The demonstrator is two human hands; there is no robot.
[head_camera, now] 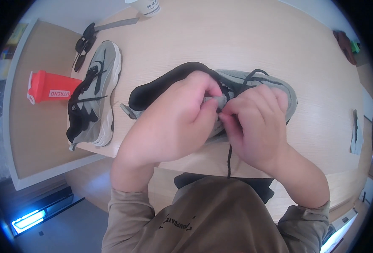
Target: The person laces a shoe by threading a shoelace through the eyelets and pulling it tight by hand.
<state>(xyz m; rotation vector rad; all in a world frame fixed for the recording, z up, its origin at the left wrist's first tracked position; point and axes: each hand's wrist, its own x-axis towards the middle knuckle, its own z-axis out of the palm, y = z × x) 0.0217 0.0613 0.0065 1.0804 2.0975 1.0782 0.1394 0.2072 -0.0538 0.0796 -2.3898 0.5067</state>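
Observation:
A grey sneaker with a black collar lies before me on the light wooden table, its toe pointing right. Over its tongue, my left hand pinches the grey upper by the lace openings between thumb and index finger. My right hand touches it there, its thumb and fingertips closed on a black shoelace. One length of that lace hangs over the table's near edge, and a loop stands up near the toe. The fingers hide most of the lacing. To the left, a matching sneaker lies with its black lace fastened across it.
Behind the left sneaker is a red plastic shaker cup. Sunglasses and a grey strip lie at the far left, near a paper cup. A crumpled wrapper rests near the right edge. A raised panel borders the table's left side.

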